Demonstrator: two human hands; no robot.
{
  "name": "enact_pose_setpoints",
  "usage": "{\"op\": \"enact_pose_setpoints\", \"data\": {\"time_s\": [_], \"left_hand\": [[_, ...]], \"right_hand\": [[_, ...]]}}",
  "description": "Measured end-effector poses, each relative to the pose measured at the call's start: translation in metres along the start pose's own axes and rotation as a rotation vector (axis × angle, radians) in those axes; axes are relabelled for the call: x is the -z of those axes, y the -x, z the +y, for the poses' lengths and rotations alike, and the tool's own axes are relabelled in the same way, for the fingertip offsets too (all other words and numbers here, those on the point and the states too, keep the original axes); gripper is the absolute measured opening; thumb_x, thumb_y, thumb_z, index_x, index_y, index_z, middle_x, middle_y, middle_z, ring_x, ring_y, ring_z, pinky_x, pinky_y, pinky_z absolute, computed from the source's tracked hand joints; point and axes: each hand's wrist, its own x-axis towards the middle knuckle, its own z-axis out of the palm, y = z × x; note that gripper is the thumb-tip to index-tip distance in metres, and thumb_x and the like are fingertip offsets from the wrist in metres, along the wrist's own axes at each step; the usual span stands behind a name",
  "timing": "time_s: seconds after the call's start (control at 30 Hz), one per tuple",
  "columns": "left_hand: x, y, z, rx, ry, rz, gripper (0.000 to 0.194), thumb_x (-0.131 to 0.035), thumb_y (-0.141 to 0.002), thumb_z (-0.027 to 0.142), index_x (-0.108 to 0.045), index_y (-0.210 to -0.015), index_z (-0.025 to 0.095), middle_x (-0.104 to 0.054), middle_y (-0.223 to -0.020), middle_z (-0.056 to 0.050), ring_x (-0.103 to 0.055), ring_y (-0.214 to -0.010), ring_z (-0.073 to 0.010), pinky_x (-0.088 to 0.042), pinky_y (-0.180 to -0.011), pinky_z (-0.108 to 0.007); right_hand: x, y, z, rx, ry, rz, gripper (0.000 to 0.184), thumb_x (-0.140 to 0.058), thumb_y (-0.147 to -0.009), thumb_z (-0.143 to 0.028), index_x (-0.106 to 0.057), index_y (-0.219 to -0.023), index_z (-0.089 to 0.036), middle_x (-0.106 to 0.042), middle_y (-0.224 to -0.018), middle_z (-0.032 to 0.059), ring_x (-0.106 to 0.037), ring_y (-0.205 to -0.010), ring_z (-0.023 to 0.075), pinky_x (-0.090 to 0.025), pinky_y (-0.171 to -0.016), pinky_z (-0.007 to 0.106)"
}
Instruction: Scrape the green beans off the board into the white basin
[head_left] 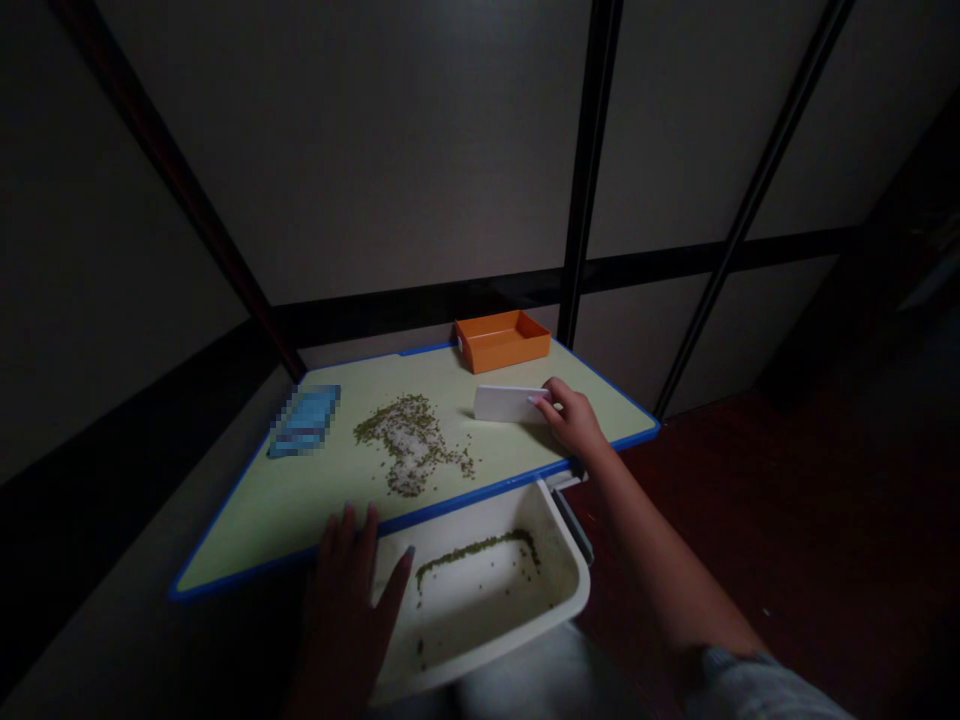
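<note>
A blue-edged table (277,510) bears grains (409,445); toward its right edge the right hand (574,415) pinches a white card (504,403); the left hand (349,580) spreads open at the near edge. The packet (307,415) is pixelated.

Right grip (568,412) holds flat white piece (506,404); grains (409,440) heaped on board (262,520).

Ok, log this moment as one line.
right hand: holds white panel; left hand: spread, by white bin; green-and-white heap: on table; orange tray: near table's far edge; bin: green grains inside
</note>
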Motion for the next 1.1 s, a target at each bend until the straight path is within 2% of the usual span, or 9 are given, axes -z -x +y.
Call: {"op": "enact_pose_setpoints", "data": {"time_s": [0.23, 0.4, 0.83, 0.97, 1.1], "left_hand": [[0.0, 0.0, -0.001, -0.007, -0.002, 0.015, 0.07, -0.041, -0.088, 0.059, -0.046, -0.144, 0.017, -0.038, -0.16, -0.017, -0.028, -0.151, -0.033, -0.031, -0.118, -0.058], [-0.003, 0.0, -0.004, -0.016, 0.015, 0.024, 0.069, -0.042, -0.088, 0.059, -0.046, -0.144, 0.019, -0.038, -0.16, -0.016, -0.028, -0.151, -0.0327, -0.032, -0.117, -0.058], [-0.001, -0.001, -0.003, -0.016, 0.02, 0.002, 0.068, -0.041, -0.089, 0.058, -0.047, -0.144, 0.018, -0.036, -0.161, -0.016, -0.026, -0.152, -0.0321, -0.03, -0.119, -0.056], [-0.002, 0.0, -0.002, -0.012, 0.025, 0.01, 0.065, -0.042, -0.089, 0.054, -0.045, -0.145, 0.02, -0.036, -0.162, -0.015, -0.027, -0.152, -0.0312, -0.03, -0.119, -0.057], [-0.001, 0.001, -0.002, -0.01, 0.018, 0.021, 0.066, -0.045, -0.088, 0.054, -0.047, -0.144, 0.019, -0.037, -0.161, -0.015, -0.027, -0.151, -0.0335, -0.032, -0.117, -0.06]], "right_hand": [[0.0, 0.003, 0.0, 0.152, 0.199, -0.183, 0.023, -0.055, -0.091, -0.036, -0.071, -0.085, -0.02, -0.073, -0.075, 0.0055, -0.064, -0.066, 0.0173, -0.04, -0.062, 0.025], [-0.002, 0.007, -0.004, 0.258, 0.347, -0.24, 0.024, -0.055, -0.093, -0.03, -0.076, -0.099, -0.023, -0.079, -0.091, 0.0078, -0.07, -0.078, 0.019, -0.044, -0.072, 0.026], [-0.001, 0.006, -0.015, 0.163, 0.664, -0.291, 0.027, -0.055, -0.092, -0.028, -0.078, -0.105, -0.024, -0.079, -0.094, 0.011, -0.071, -0.081, 0.0232, -0.044, -0.072, 0.03], [-0.002, 0.006, -0.015, 0.134, 0.701, -0.296, 0.027, -0.055, -0.091, -0.027, -0.077, -0.108, -0.024, -0.078, -0.097, 0.0123, -0.071, -0.082, 0.025, -0.044, -0.07, 0.031], [-0.002, 0.006, -0.014, 0.108, 0.695, -0.246, 0.027, -0.054, -0.093, -0.026, -0.076, -0.108, -0.023, -0.078, -0.097, 0.0125, -0.071, -0.083, 0.0248, -0.044, -0.07, 0.031]]}}
